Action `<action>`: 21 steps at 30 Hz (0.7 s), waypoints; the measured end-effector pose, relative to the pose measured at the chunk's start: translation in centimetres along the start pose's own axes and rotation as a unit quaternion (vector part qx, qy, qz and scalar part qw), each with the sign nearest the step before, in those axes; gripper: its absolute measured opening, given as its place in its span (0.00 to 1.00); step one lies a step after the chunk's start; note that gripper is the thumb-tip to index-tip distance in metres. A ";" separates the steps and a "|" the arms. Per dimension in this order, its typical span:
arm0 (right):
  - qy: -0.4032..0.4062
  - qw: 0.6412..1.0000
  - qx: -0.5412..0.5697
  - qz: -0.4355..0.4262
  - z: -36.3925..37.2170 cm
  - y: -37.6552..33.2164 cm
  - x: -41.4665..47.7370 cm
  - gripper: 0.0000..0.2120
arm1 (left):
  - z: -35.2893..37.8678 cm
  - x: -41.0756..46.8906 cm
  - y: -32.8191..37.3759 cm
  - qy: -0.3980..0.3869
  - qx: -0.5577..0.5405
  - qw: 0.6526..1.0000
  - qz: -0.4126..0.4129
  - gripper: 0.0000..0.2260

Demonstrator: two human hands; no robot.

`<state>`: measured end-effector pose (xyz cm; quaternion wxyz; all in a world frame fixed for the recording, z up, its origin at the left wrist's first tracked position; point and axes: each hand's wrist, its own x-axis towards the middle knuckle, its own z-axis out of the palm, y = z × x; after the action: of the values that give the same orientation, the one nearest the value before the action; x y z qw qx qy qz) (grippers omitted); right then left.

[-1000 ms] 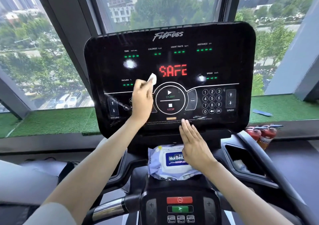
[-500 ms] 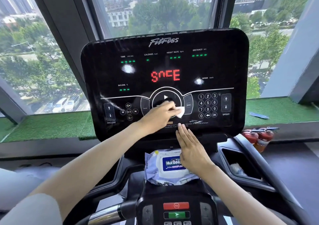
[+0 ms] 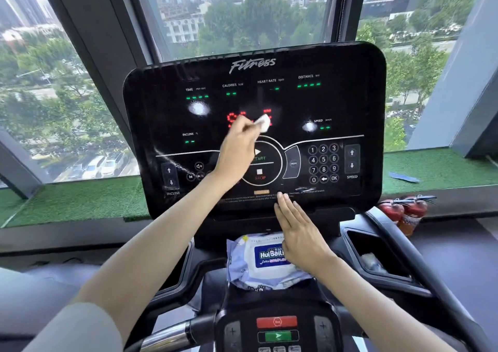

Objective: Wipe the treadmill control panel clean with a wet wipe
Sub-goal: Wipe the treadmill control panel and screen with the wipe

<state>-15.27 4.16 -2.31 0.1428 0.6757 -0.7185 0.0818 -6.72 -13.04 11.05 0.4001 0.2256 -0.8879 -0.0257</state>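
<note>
The black treadmill control panel [image 3: 355,100] stands upright in front of me, with green readouts, a number pad and a round start/stop dial. My left hand [image 3: 237,152] pinches a small white wet wipe [image 3: 263,123] and presses it on the red centre display, hiding part of the letters. My right hand [image 3: 299,233] rests flat, fingers together, on the panel's lower edge. A blue and white wet wipe pack [image 3: 258,265] lies on the ledge under that hand.
Below sits a lower console with a red button [image 3: 277,321] and a green button [image 3: 278,336]. A side tray [image 3: 377,254] opens at the right. Two red fire extinguishers [image 3: 404,212] stand by the green-turfed window sill [image 3: 80,200]. Windows surround the panel.
My left hand has swept the wipe from the left of the dial across it, then up onto the red display. My right hand stays on the lower edge. The head camera tilted downward.
</note>
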 end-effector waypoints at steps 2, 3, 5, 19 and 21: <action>-0.001 1.000 -0.002 0.001 -0.1 0.0 0.0 0.37 | 0.7 -0.5 0.3 0.001 0.013 1.000 0.011 0.14; -0.001 1.000 -0.004 0.000 -0.1 0.1 0.0 0.37 | 1.3 -1.3 0.8 -0.052 0.029 0.996 0.066 0.15; 0.000 1.000 -0.009 -0.004 -0.1 0.2 -0.1 0.37 | 1.6 -3.3 1.4 -0.176 0.047 0.967 0.176 0.18; 0.015 0.999 -0.049 0.014 0.1 1.6 -1.6 0.30 | 1.4 -4.9 0.8 -0.179 0.060 0.971 0.150 0.19; 0.019 0.998 -0.054 0.021 0.2 2.3 -2.2 0.28 | 1.1 -4.1 0.6 -0.078 0.035 0.996 0.025 0.18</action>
<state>-17.48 6.37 -3.05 0.1909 0.6500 -0.7332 0.0590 -5.40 -10.99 7.58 0.3220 0.2146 -0.9221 -0.0025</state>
